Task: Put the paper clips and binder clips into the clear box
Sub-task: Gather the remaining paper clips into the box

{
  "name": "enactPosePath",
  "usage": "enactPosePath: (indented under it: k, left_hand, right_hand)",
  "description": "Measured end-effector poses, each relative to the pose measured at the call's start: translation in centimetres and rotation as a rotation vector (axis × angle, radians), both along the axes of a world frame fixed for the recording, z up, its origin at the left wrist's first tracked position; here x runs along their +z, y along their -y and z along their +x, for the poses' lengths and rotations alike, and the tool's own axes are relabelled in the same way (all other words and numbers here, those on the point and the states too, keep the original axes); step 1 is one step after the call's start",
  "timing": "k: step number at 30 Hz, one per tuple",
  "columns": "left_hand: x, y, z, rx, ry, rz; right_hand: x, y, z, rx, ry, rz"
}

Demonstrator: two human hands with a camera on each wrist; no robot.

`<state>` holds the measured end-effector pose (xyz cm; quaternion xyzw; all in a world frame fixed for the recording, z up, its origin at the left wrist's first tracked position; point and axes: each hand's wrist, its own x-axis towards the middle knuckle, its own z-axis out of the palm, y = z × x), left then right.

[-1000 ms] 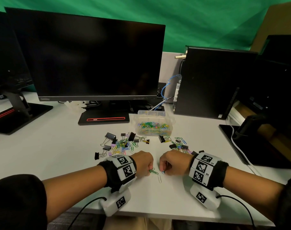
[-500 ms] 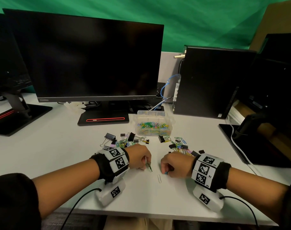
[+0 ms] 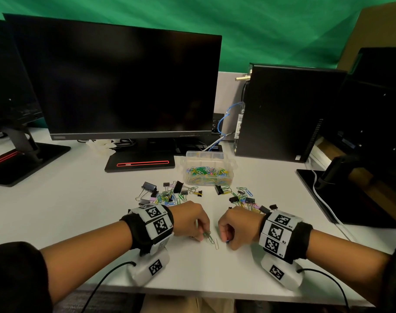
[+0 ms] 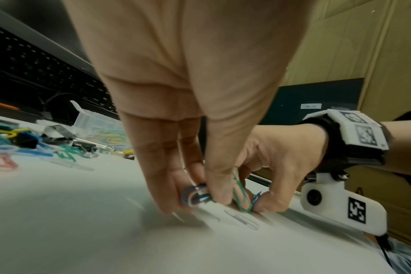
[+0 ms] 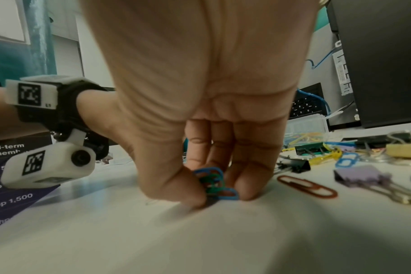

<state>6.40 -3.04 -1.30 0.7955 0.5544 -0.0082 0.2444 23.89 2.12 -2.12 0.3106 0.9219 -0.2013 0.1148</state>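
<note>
My left hand [image 3: 192, 222] is low over the near middle of the desk, and its curled fingers pinch a green paper clip [image 3: 208, 237] and some blue and white clips [image 4: 195, 194]. A white paper clip [image 3: 216, 244] lies loose on the desk beside it. A little to the right, my right hand [image 3: 234, 229] pinches a bunch of blue and green paper clips [image 5: 215, 183] between thumb and fingers against the desk. Behind the hands lie two heaps of coloured paper clips and black binder clips [image 3: 167, 194] [image 3: 242, 198]. The clear box [image 3: 207, 168], with several clips inside, stands farther back.
A large black monitor [image 3: 124, 86] on its stand [image 3: 139, 164] rises behind the box. To the right stands a black computer tower [image 3: 283, 114] with blue cables [image 3: 226, 116]. Another monitor base [image 3: 23, 161] sits at the left and one [image 3: 341, 197] at the right.
My left hand has swung its green clip down toward the white clip on the desk. The right hand stays low with its clips. The head view has shifted slightly.
</note>
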Motion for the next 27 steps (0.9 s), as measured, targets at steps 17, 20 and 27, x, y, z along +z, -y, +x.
enactPosePath:
  k: [17,20,27]
  left_hand:
    - [0.7,-1.2,-3.1,0.041,-0.068,0.023]
    - [0.5,-1.5,-3.0,0.043,-0.062,0.022]
    - [0.3,-2.4,-2.5,0.079,-0.032,0.061]
  right_hand:
    - [0.0,-1.0,-1.1,0.151,-0.05,-0.039]
    - [-0.4,-1.1,-0.9,0.166,0.002,-0.013]
    - [-1.2,-1.2,0.2,0.152,0.065,-0.015]
